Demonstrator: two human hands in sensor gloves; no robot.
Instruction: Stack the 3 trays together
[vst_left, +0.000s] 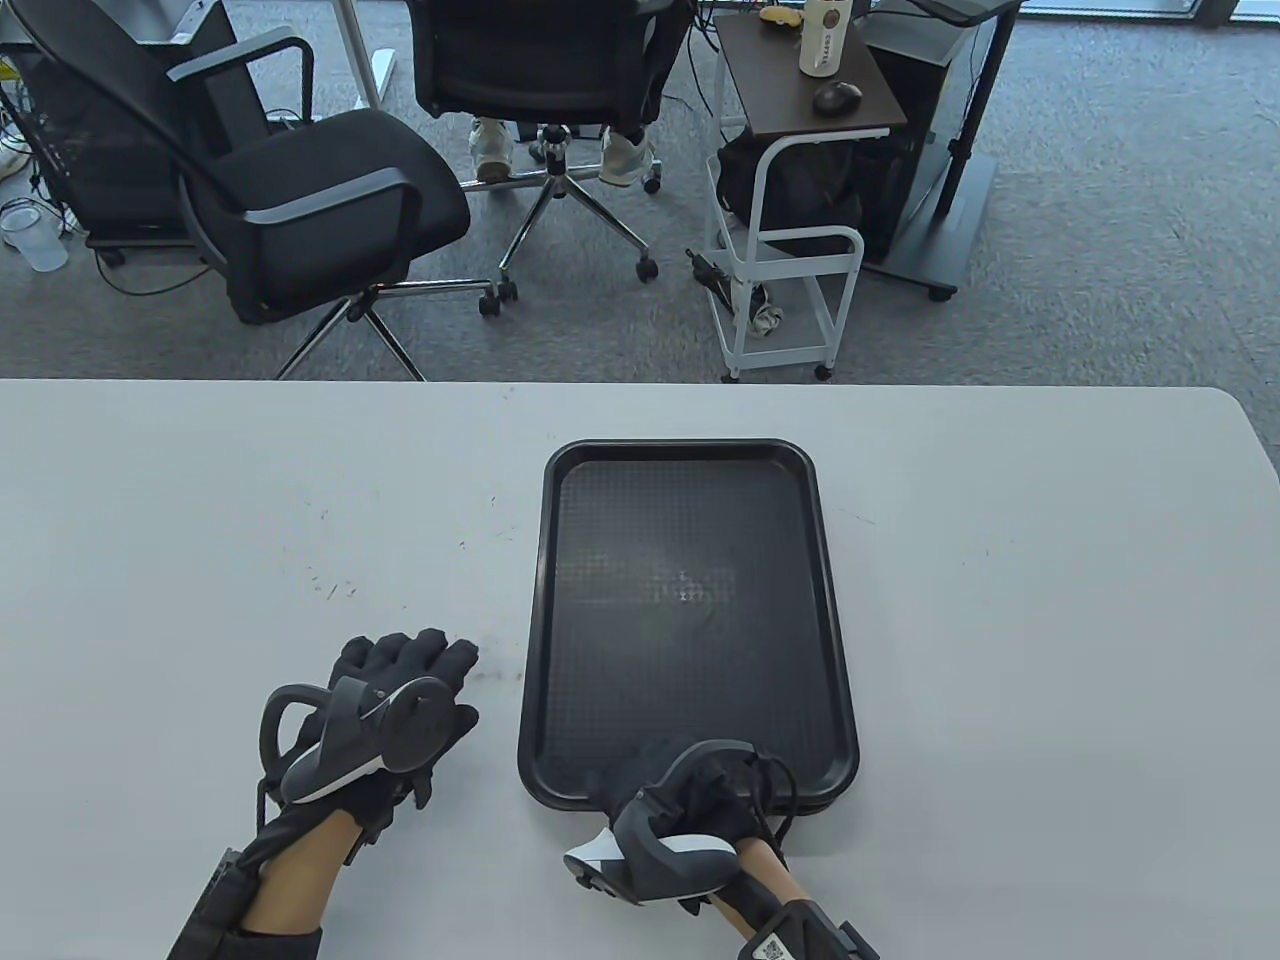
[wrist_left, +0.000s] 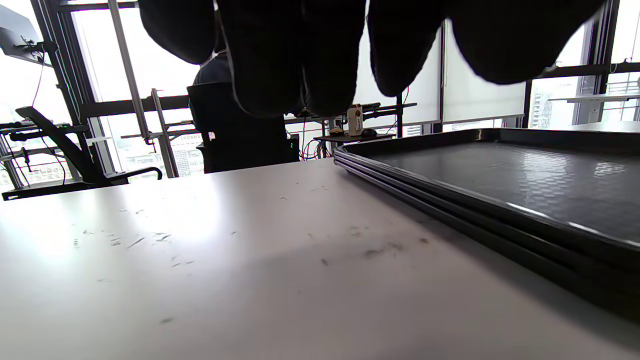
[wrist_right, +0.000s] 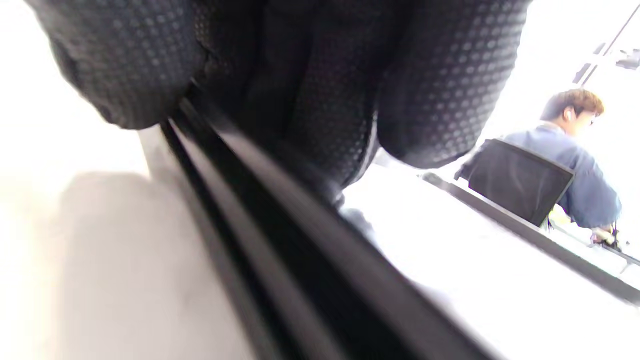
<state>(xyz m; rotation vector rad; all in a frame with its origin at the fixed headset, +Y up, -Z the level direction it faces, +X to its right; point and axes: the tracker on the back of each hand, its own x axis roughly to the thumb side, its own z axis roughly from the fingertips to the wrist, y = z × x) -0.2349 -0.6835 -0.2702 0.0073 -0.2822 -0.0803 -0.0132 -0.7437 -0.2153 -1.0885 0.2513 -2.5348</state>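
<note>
At the stacked black trays' (vst_left: 690, 610) near edge, right hand (vst_left: 690, 810) grips the rim for final alignment; left hand (vst_left: 385, 715) rests loosely open, holding nothing, on the table (vst_left: 1000, 600).

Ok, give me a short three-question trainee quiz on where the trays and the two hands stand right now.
1. True or false: the left hand holds the tray stack.
2. Which hand is at the stack's near edge? A) left hand B) right hand C) both
3. Fill in: in the left wrist view, the side of the stack shows ___ rims lying one on another.

Key
1. False: it is on the table, beside the stack and apart from it.
2. B: its fingers are on the near rim.
3. Three.
</note>
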